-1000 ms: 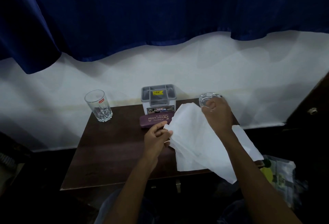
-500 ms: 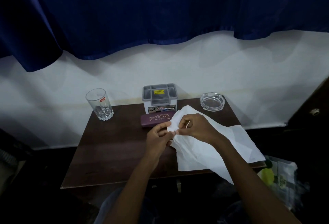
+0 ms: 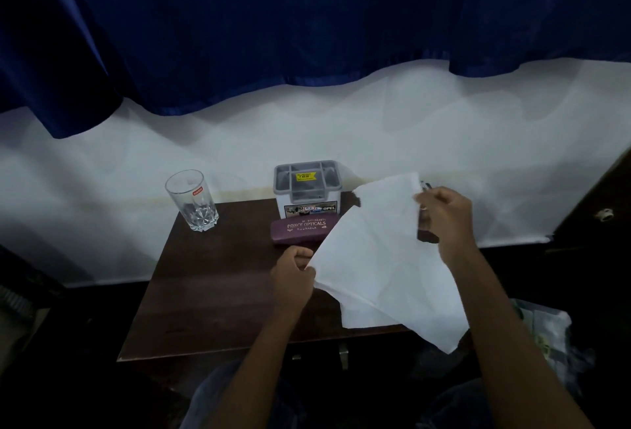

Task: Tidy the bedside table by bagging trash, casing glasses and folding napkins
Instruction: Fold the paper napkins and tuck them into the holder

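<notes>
Right now we are holding the white napkin (image 3: 382, 258) stretched over the right half of the bedside table (image 3: 211, 292), our left hand (image 3: 293, 275) pinching its near-left corner and our right hand (image 3: 444, 220) pinching the far-right one. Its long axis is running diagonally between the hands, so we are judging that folding means bringing the farther right corner toward the nearer left hand.

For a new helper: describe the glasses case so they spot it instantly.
On the dark bedside table under the blue curtain, find the grey-topped box at the back. The glasses case lies just before it: long, maroon, lettered PRINCE OPTICALS.
</notes>
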Demonstrator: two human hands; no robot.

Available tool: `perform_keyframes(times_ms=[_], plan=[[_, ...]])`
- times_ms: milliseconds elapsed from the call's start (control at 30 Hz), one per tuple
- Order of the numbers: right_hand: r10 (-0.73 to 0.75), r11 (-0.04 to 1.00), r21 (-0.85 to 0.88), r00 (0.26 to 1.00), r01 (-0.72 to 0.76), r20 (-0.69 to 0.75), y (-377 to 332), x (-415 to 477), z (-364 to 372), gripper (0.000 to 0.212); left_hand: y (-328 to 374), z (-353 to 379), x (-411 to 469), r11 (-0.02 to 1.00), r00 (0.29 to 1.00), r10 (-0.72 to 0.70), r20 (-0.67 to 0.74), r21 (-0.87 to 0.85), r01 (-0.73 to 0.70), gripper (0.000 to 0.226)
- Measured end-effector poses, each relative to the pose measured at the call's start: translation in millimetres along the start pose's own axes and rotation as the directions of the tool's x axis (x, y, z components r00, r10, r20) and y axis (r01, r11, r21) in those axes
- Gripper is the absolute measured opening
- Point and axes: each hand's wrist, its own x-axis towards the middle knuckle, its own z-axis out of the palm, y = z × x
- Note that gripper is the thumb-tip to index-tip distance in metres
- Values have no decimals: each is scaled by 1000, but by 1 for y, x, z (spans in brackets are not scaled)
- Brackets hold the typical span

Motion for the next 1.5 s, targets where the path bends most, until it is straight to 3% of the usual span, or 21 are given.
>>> perform_keyframes(times_ms=[133,167,233,333,433,467,533,600,633,700,767,833,900,1033,1133,1200,1333,1500], plan=[[24,958,286,999,-14,-33,-19,-4,-18,21,2,2,-4,982,995,89,-52,173,-79,31],[12,949,316,1000,-11,0,-23,-7,-18,22,6,2,-5,981,988,130,-82,156,-116,32],[-10,951,310,995,-21,99,-28,-15,-9,23,17,4,-10,986,986,146,-84,-70,-151,32],[-21,967,250,968,-43,250,-27,-30,12,23,32,6,-21,878,974,108,201,-479,2,44],[-57,988,153,902,-9,427,-17,-43,33,18,34,13,-27,838,874,138,466,-526,148,76],[-61,992,130,861,-6,505,-13,-48,39,15,35,14,-30,840,850,156,503,-521,153,75],[-35,996,89,751,-31,659,-8,-58,49,11,40,13,-35,806,861,139,489,-561,189,42],[-36,989,124,673,-83,738,-8,-60,52,14,44,6,-33,665,880,59,472,-676,318,24],[-45,977,173,679,-123,733,-10,-56,51,17,44,1,-30,551,875,44,481,-743,381,28],[-44,943,284,778,-176,627,-16,-44,42,17,43,-9,-22,372,855,40,517,-802,468,36],[-18,932,334,904,-139,427,-18,-30,26,14,44,-19,-17,296,835,-15,550,-795,529,38],[-18,965,257,969,-47,245,-15,-19,12,12,43,-24,-13,289,828,-57,558,-784,549,39],[-47,991,134,983,23,178,-10,-15,8,8,42,-27,-11,297,830,-64,554,-784,546,41],[-32,999,-20,950,41,311,-8,-17,13,10,43,-31,-11,375,847,-68,528,-773,512,41],[4,995,-87,880,43,474,-5,-19,18,22,40,-29,-11,418,869,-143,473,-767,486,34],[20,989,-137,847,63,531,-3,-23,20,25,37,-27,-10,498,897,-200,394,-747,439,33],[0,990,-119,826,81,563,1,-26,26,9,35,-24,-8,645,946,-237,219,-693,322,33],[-35,999,20,866,29,499,0,-23,30,29,36,-26,-7,703,981,-179,76,-687,182,17]])
